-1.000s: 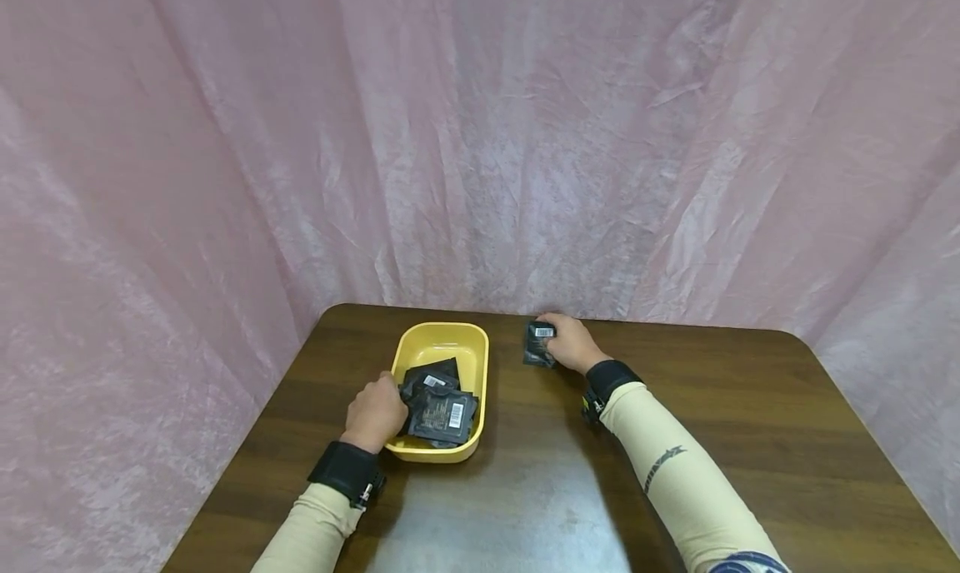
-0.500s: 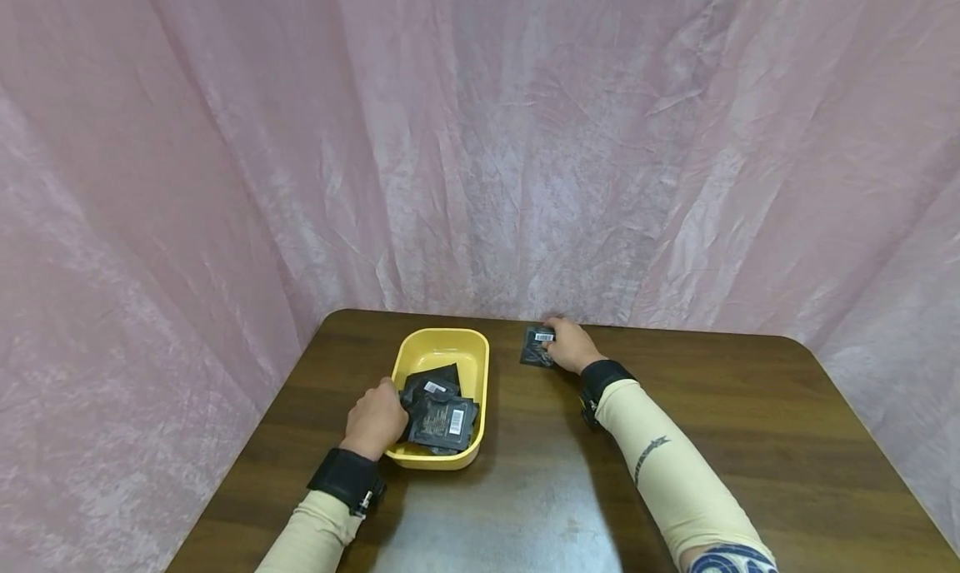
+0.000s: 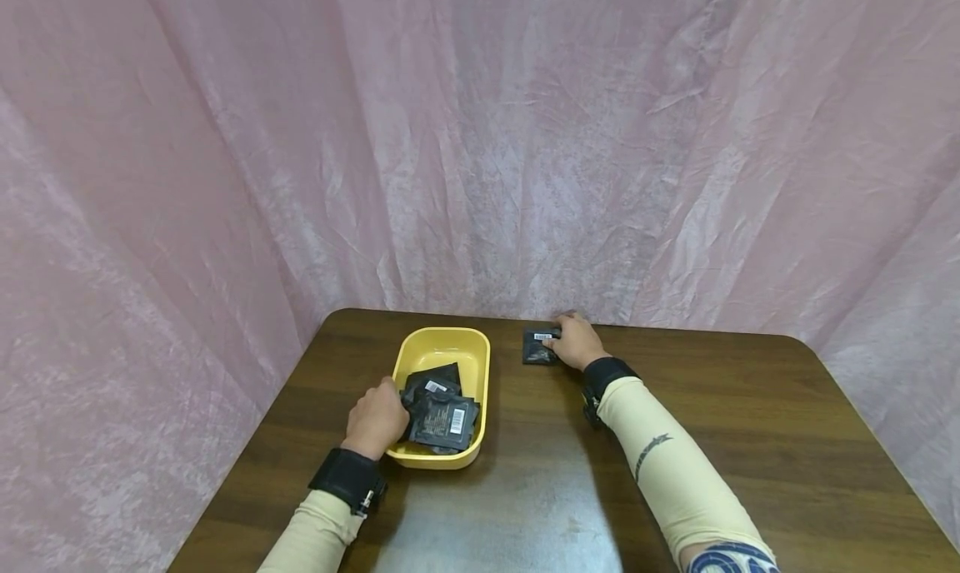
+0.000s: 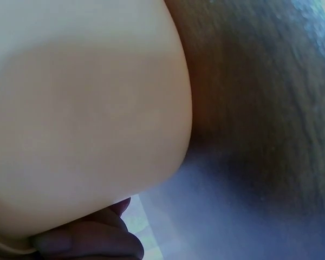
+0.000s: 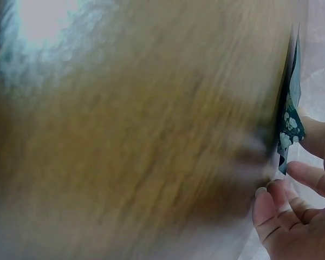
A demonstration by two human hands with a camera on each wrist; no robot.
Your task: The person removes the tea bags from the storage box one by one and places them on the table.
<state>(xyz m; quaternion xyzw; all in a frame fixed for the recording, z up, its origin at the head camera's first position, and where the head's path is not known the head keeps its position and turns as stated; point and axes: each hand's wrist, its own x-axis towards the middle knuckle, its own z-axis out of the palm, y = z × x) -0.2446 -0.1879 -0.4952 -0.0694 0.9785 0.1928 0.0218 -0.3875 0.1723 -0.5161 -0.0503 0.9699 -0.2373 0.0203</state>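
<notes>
Our left hand (image 3: 377, 419) clamps the tub (image 3: 442, 345) while our right hand (image 3: 579, 342) touches a packet (image 3: 536, 352) — pinching, we cannot tell — likely light, slick, pliable, best taken by its edge.

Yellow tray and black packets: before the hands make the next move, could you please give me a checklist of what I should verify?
1. Yellow tray upright on the table: ok.
2. Left hand holding the tray: ok, it grips the left side.
3. Right hand at the single packet: ok, it touches the packet's right side.
4. Firm pinch on that packet: cannot tell; the views do not settle it.
5. Single packet's label facing up: ok, the white label shows.
6. Packets in the tray neatly stacked: not ok, they overlap at different angles.
</notes>
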